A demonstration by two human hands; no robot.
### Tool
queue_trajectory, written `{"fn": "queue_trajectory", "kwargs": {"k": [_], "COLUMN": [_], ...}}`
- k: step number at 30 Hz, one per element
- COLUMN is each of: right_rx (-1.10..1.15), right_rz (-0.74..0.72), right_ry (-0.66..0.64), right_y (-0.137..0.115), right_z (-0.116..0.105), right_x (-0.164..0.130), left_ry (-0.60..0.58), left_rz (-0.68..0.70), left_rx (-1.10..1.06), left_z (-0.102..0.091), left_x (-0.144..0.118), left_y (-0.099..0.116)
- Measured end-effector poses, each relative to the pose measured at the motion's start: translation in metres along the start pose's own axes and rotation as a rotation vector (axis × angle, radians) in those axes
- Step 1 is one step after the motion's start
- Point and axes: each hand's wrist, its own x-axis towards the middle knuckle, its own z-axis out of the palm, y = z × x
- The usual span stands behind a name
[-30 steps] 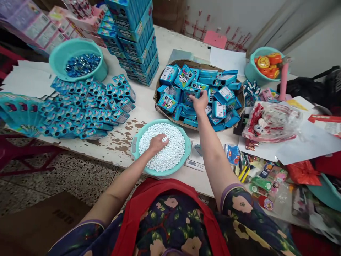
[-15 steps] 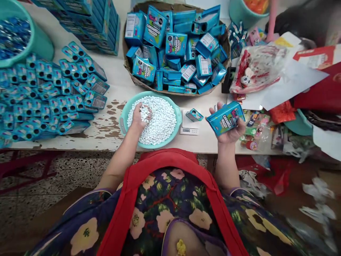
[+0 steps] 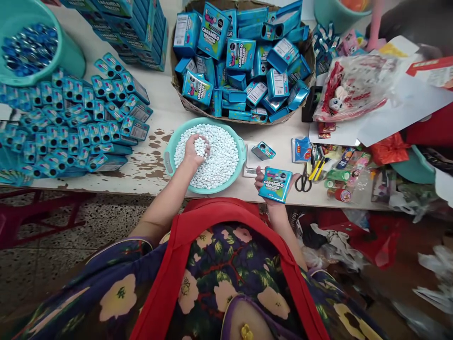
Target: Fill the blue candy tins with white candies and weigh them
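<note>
- The left hand (image 3: 194, 150) is cupped around small white candies (image 3: 219, 158) over the round teal plastic bowl (image 3: 170, 156).
- The right hand (image 3: 271, 186) grips a small blue cardboard box (image 3: 275, 184) by the counter (image 3: 159, 113) edge; the box may be shut.

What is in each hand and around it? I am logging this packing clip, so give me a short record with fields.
left hand: cupped in the white candies, a scoop of them gathered in the palm
candy holder: teal basin on the table edge
right hand: holds one blue box, label up, near the body
on the scale: a small open blue box
behind: basket heaped with blue boxes
left of basin: rows of small blue boxes
right of hand: scissors
</note>
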Motion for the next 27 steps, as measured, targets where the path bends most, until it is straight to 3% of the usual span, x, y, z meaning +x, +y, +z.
{"fn": "queue_trajectory", "kwargs": {"k": [3,7,9,13,17,27], "right_rx": [-0.205,-0.675,-0.882,-1.110,-1.180,-1.241], "right_rz": [0.015,-0.208,-0.315,-0.510,-0.598,-0.670], "right_ry": [0.071,0.076,0.037,0.002,0.047,0.086], "right_y": [0.007,0.014,0.019,0.034,0.046,0.045], "right_z": [0.009,0.051,0.077,0.110,0.119,0.123], "right_x": [0.013,0.038,0.050,0.064,0.068,0.066], "left_ry": [-0.049,-0.186,-0.241,-0.245,-0.179,-0.178], "left_rz": [-0.015,0.023,0.120,0.473,0.672,0.734], "left_rx": [0.014,0.014,0.028,0.078,0.164,0.246], "left_z": [0.005,0.023,0.034,0.049,0.049,0.048], "left_x": [-0.008,-0.036,-0.051,-0.066,-0.064,-0.050], "left_y": [0.000,0.003,0.002,-0.008,-0.014,-0.014]}}
